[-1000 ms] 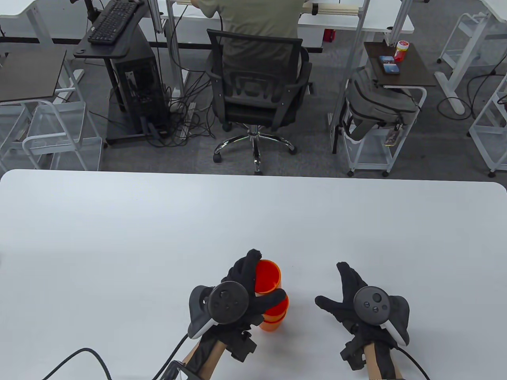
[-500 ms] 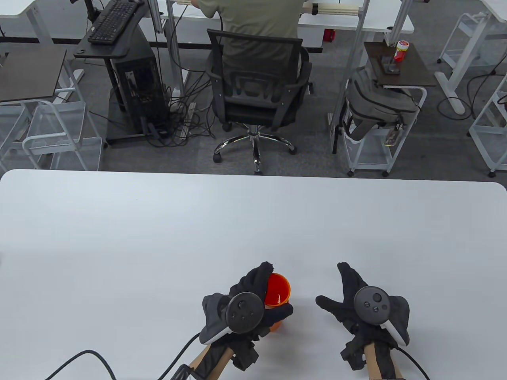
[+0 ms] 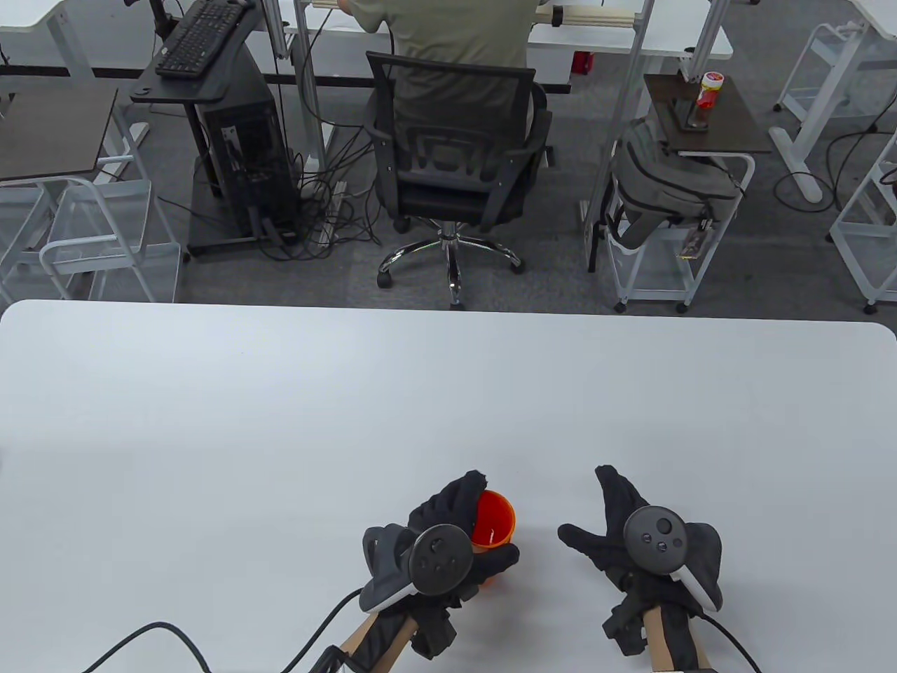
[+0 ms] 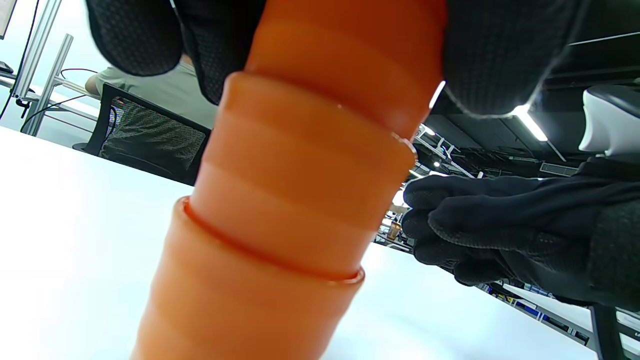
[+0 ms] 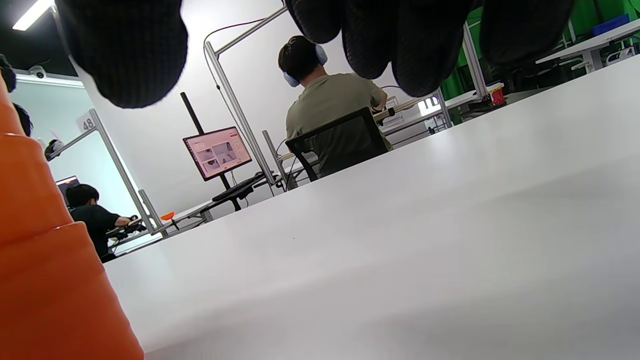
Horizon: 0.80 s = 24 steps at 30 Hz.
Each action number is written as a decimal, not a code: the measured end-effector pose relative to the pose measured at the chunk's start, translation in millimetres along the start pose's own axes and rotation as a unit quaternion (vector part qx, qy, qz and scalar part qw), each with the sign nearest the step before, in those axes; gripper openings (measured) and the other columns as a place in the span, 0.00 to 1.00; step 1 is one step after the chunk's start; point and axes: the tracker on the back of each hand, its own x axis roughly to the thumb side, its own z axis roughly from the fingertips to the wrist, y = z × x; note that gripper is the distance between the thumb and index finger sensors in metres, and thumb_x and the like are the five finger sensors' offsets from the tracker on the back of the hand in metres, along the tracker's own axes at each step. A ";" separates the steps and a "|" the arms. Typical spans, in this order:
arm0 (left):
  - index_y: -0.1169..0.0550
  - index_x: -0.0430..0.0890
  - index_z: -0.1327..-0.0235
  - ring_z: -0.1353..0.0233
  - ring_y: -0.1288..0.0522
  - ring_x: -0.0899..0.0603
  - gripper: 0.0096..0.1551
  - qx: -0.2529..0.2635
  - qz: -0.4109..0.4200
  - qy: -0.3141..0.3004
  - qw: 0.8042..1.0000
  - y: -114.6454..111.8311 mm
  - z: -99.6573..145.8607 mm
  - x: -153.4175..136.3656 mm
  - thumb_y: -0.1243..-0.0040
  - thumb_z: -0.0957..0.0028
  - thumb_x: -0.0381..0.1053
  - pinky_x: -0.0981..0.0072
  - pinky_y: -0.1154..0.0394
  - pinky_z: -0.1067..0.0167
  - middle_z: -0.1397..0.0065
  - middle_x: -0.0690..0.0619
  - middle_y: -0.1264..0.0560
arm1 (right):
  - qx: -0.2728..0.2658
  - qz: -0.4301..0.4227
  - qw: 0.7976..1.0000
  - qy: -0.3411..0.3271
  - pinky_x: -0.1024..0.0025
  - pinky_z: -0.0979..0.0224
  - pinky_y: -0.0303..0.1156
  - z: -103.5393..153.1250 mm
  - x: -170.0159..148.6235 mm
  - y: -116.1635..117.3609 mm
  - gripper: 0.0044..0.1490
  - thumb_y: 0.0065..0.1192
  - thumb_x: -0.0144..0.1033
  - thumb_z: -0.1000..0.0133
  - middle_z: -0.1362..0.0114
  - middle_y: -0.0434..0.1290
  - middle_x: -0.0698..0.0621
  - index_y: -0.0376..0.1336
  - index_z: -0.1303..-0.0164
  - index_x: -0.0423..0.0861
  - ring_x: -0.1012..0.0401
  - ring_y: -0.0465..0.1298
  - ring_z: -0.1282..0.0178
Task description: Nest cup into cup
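Note:
Two orange plastic cups stand nested and upright near the table's front edge. My left hand (image 3: 483, 529) grips the upper cup (image 3: 492, 519) around its side. In the left wrist view the upper cup (image 4: 320, 150) sits inside the lower cup (image 4: 250, 300), whose rim rings it. The lower cup is mostly hidden under my hand in the table view. My right hand (image 3: 610, 522) is open and empty, fingers spread, a little to the right of the cups. The cups show at the left edge of the right wrist view (image 5: 40, 250).
The white table (image 3: 280, 406) stretches away to the far edge. Beyond it are an office chair (image 3: 455, 168) with a seated person, a computer stand (image 3: 231, 140) and a cart with a backpack (image 3: 666, 189). A cable (image 3: 140, 638) runs from my left wrist.
My left hand has pushed the upper cup down into the lower one and shifted right and toward me. The stack now stands shorter. My right hand has stayed in place.

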 end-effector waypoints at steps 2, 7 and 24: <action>0.42 0.32 0.17 0.25 0.26 0.32 0.64 -0.003 0.000 -0.001 1.000 0.3 -0.3 0.0 0.37 0.51 0.74 0.33 0.29 0.30 0.18 0.33 0.33 | 0.000 0.000 1.000 -0.001 0.27 0.28 0.59 -0.1 0.1 0.1 0.65 0.67 0.61 0.46 0.16 0.55 0.29 0.43 0.14 0.33 0.32 0.62 0.21; 0.43 0.32 0.16 0.23 0.28 0.30 0.68 -0.012 0.012 -0.006 1.000 6.5 -0.9 -0.9 0.43 0.49 0.82 0.32 0.30 0.30 0.17 0.31 0.35 | 0.000 0.004 1.000 -0.005 0.27 0.28 0.58 -1.0 1.8 0.6 0.65 0.67 0.61 0.46 0.16 0.55 0.29 0.43 0.13 0.33 0.32 0.62 0.21; 0.47 0.36 0.14 0.16 0.46 0.22 0.61 -0.036 -0.183 0.077 0.979 14.6 36.0 -104.5 0.49 0.45 0.76 0.23 0.39 0.28 0.11 0.28 0.49 | -0.014 0.189 0.981 -0.045 0.23 0.26 0.49 -5.7 29.5 3.8 0.60 0.58 0.62 0.40 0.13 0.43 0.28 0.41 0.12 0.37 0.31 0.47 0.16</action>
